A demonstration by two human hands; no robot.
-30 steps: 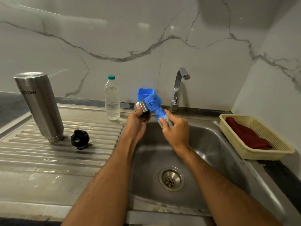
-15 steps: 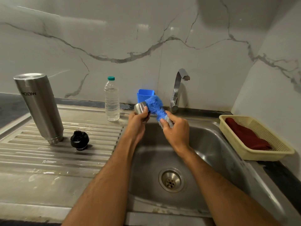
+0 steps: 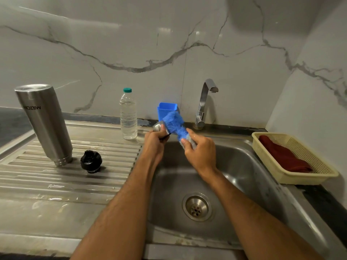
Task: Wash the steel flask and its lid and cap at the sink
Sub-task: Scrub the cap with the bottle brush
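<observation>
- The left hand (image 3: pixel 155 141) is curled round a small steel cap (image 3: pixel 158 126), holding it over the back left corner of the sink (image 3: pixel 244 166).
- The right hand (image 3: pixel 201 149) grips the lower end of a blue scrubber (image 3: pixel 174 123); the scrubber's fluffy head touches the cap.
- The steel flask (image 3: pixel 44 124) stands upside down on the ribbed draining board (image 3: pixel 65 177), mouth down, its printed name reading inverted, well to the left of both hands.
- The black lid (image 3: pixel 91 161) sits on the draining board just beside the flask's base, to its right.
- A clear plastic bottle (image 3: pixel 128 115) with a green top stands upright at the back of the draining board, between the flask and the hands.
- A blue tub (image 3: pixel 166 109) stands against the wall behind the scrubber, left of the tap (image 3: pixel 203 104).
- No water shows at the tap's spout.
- The drain (image 3: pixel 196 206) lies in the sink floor, between the 2 forearms.
- A cream basket (image 3: pixel 308 177) on the counter right of the sink holds a dark red cloth (image 3: pixel 281 156).
- Water patches lie on the near part of the draining board.
</observation>
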